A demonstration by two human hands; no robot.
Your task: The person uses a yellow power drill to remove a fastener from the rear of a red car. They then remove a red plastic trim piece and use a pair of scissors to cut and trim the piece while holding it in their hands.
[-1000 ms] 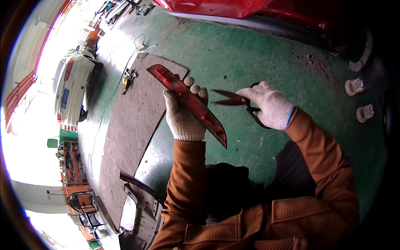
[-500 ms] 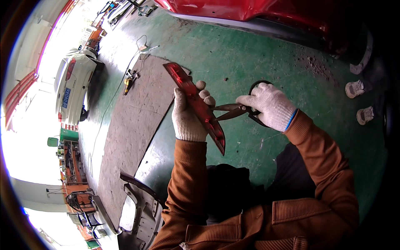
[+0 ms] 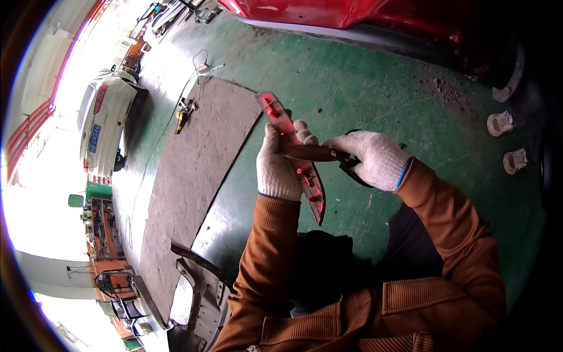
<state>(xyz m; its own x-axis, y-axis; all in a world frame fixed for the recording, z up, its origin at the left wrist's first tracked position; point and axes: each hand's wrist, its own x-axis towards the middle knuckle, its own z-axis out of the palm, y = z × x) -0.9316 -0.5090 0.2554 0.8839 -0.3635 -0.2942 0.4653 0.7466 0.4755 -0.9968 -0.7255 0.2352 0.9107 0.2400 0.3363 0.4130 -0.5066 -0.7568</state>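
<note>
My left hand [image 3: 280,167], in a white knit glove, is closed around the middle of a long, narrow red plastic trim piece [image 3: 315,196], with its thumb on the near side and fingertips showing past the far edge. The piece slants from upper left to lower right, its ribbed, clipped side facing me. In my gloved right hand [image 3: 376,159] I grip a pair of scissors [image 3: 316,154] by dark loop handles. Their blades look closed and lie across the trim piece beside my left thumb. Whether the tips touch the plastic I cannot tell.
Beyond the hands stands a red car body [image 3: 328,14]. A grey-brown mat [image 3: 182,158] lies on the green floor, with a yellow power tool [image 3: 182,117] and cable on it. A removed body panel [image 3: 202,293] is at lower left, a white car [image 3: 108,123] farther left. Another person's shoes [image 3: 500,124] show right.
The scissors have gone from partly open at the trim's right edge to closed across its face. My left hand has shifted right, turning the piece so its ribbed side faces me more.
</note>
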